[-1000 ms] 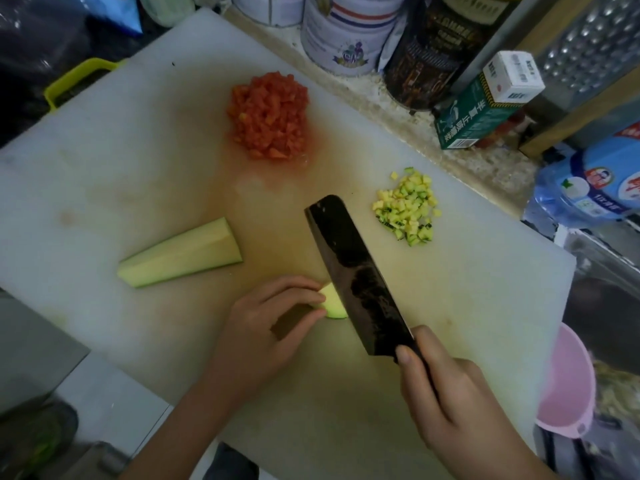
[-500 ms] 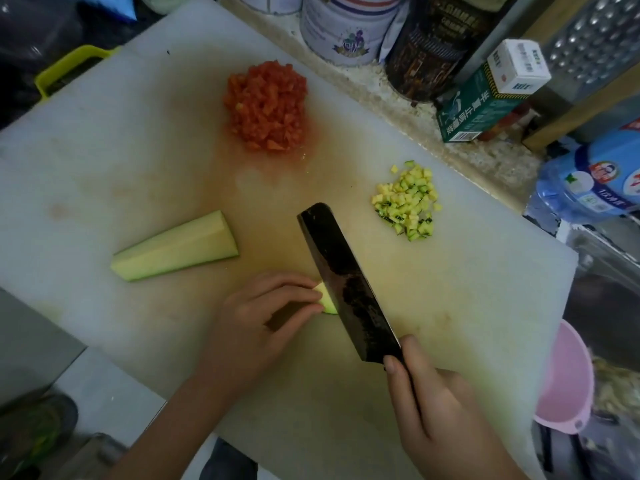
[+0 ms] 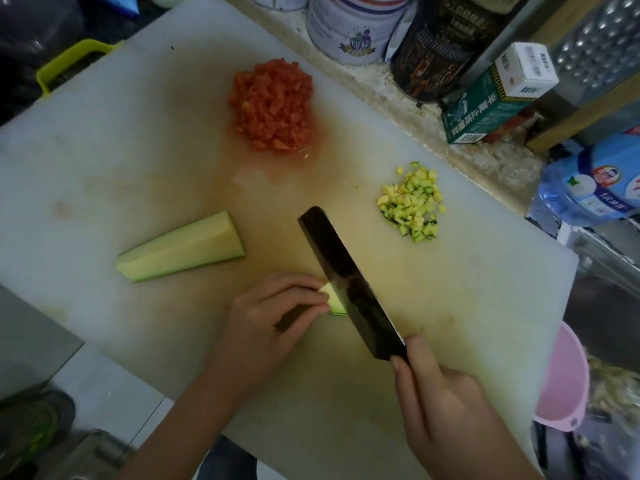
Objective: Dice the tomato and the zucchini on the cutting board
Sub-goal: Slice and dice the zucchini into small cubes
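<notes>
On the white cutting board [image 3: 104,150], a heap of diced tomato [image 3: 272,105] lies at the back and a small pile of diced zucchini [image 3: 412,202] to its right. A long zucchini wedge [image 3: 180,251] rests on the left. My left hand [image 3: 273,320] pinches a small zucchini piece [image 3: 332,299] with curled fingers. My right hand [image 3: 436,393] grips the handle of a dark cleaver [image 3: 349,285], whose blade stands against that piece and hides its right part.
Tins [image 3: 353,26], a dark jar [image 3: 443,46] and a green carton [image 3: 495,98] line the counter behind the board. A water bottle [image 3: 595,181] lies at the right, a pink bowl [image 3: 564,379] below it. A yellow-rimmed container [image 3: 69,60] sits at the back left.
The cleaver and my left hand have stayed at the small zucchini piece; less of the piece shows beside the blade. The piles and the wedge have not moved on the board.
</notes>
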`<state>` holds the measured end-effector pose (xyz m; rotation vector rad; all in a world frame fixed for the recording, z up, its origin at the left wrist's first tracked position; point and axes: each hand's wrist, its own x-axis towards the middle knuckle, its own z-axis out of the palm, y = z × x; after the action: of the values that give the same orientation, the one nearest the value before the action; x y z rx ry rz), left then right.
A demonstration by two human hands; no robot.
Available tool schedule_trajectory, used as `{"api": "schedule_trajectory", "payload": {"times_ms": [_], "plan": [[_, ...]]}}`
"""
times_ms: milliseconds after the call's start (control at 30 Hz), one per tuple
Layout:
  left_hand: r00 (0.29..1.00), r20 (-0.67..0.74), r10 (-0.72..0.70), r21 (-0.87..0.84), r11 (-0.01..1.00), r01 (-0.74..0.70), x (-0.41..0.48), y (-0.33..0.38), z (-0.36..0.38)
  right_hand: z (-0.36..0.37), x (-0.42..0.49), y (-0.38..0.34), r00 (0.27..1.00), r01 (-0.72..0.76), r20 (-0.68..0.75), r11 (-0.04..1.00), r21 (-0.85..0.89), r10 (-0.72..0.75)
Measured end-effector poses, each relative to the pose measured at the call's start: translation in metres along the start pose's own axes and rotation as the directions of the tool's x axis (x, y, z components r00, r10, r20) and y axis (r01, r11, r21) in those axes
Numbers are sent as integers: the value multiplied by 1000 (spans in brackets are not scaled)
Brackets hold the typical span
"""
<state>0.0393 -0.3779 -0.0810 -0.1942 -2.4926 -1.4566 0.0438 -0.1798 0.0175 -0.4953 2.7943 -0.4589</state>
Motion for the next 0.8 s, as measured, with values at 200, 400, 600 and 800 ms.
{"api": "schedule_trajectory", "payload": {"times_ms": [200, 400, 600, 800], "plan": [[1000, 2, -1, -20, 1000, 1, 1, 0, -1, 8, -3, -7, 1000, -1, 31, 999, -54, 3], [1000, 1, 19, 0, 1000, -19, 1, 0, 0, 25, 3, -2, 993, -24, 109, 995, -98, 35], [1000, -3, 27, 24, 999, -27, 1, 0, 1, 24, 43, -3, 994, 9, 105, 992, 123, -22], [997, -56, -45, -74, 996, 41, 0, 1, -2, 2, 19, 3, 999, 10, 40, 944, 329, -25]]}}
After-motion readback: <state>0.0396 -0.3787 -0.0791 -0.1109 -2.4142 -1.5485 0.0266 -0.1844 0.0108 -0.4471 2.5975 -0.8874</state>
